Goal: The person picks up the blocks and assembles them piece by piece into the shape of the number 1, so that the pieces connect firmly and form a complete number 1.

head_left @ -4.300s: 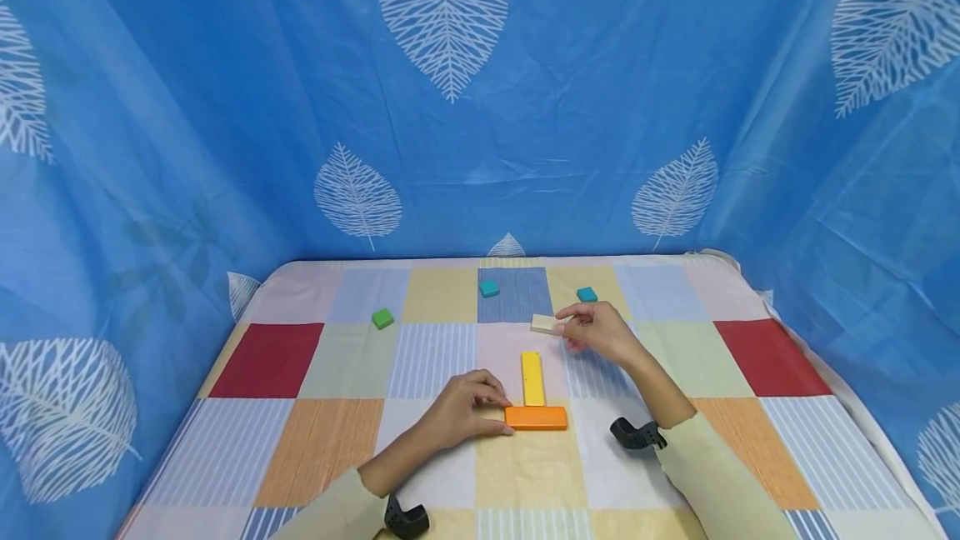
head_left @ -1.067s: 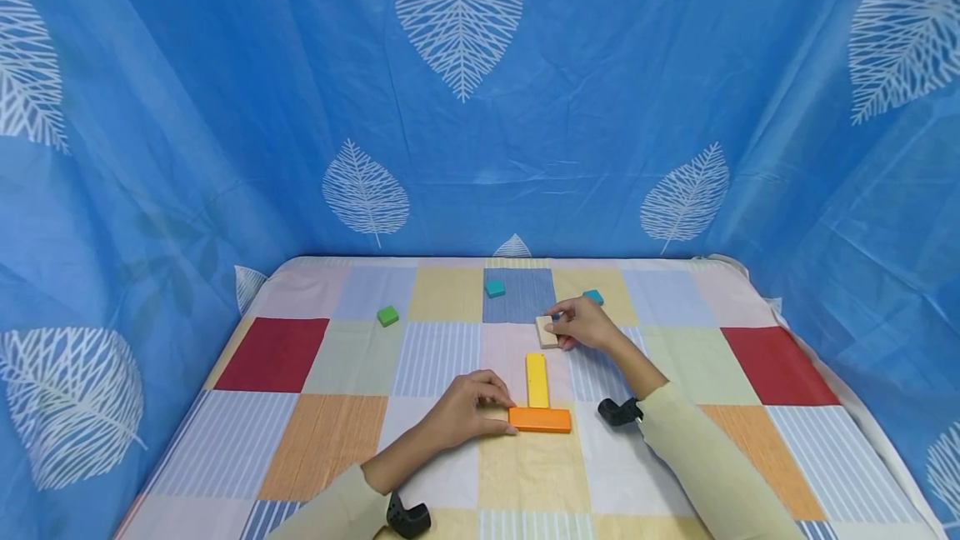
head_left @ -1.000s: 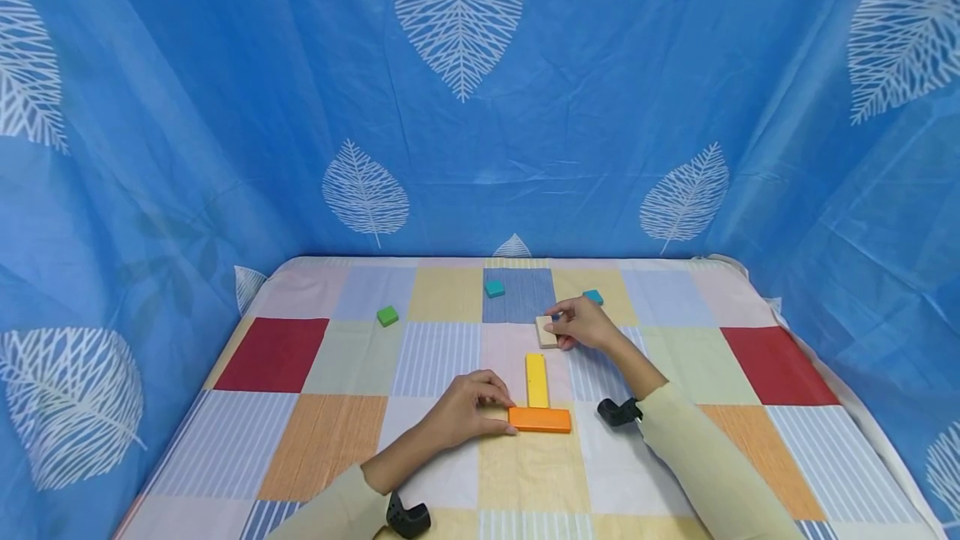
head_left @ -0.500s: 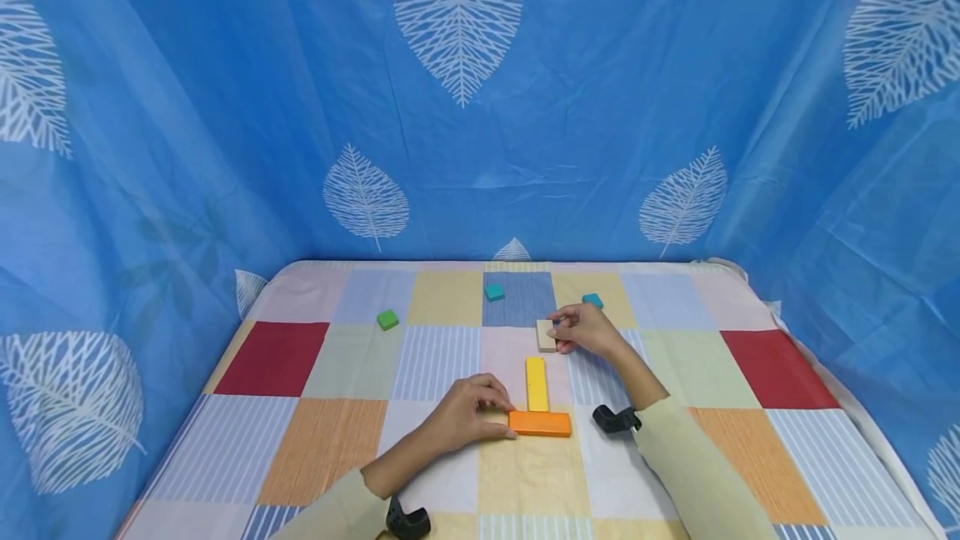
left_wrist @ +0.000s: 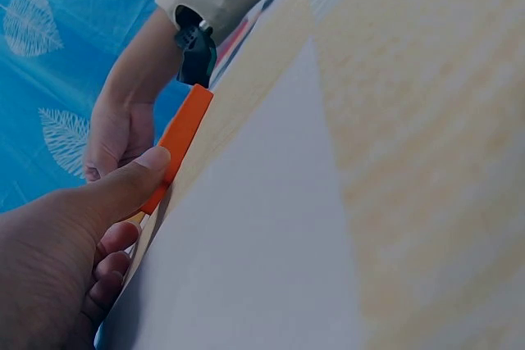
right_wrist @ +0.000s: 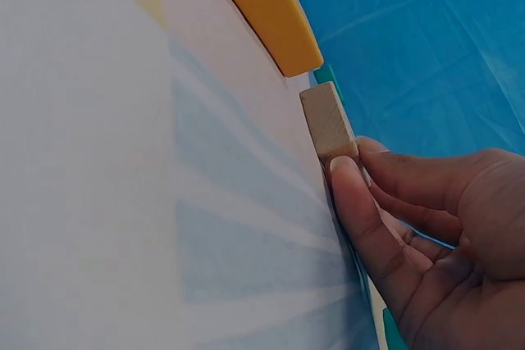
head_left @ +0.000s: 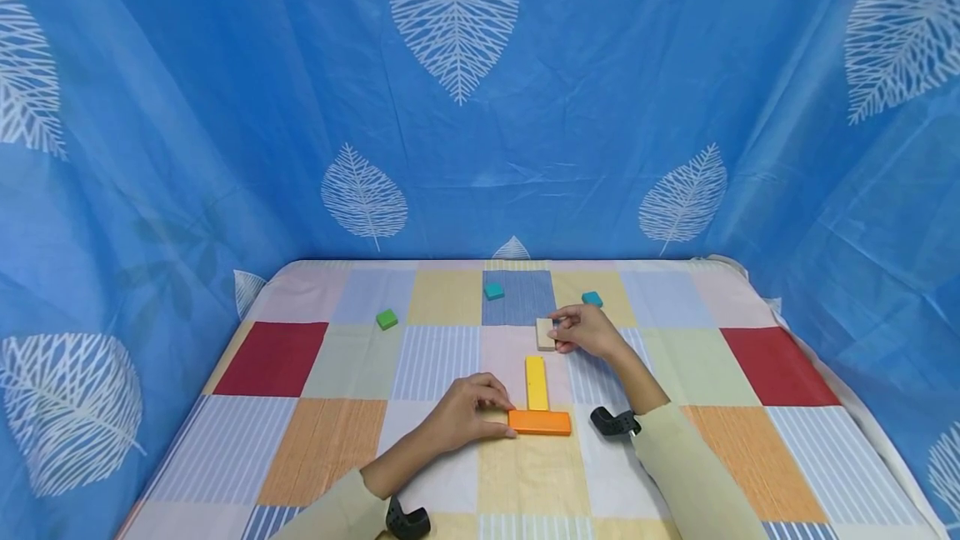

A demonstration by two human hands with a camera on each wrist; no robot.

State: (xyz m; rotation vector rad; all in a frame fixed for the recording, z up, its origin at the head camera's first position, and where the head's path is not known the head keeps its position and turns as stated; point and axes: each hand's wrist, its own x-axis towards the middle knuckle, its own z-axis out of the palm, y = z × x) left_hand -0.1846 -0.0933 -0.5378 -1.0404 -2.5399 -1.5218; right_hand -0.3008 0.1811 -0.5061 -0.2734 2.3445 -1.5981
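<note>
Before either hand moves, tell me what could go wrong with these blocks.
The right hand pinches the pale block just beyond the yellow block; drawn nearer, it might knock the yellow one askew. The left hand grips the orange block, which the yellow one appears to meet, so a twist could spoil their T. The teal block beyond the right hand might get nudged.

head – high, forward-down over cloth [head_left: 341, 440] | wrist views – close, low, tilted | shared head/left: orange block [head_left: 539, 422]
</note>
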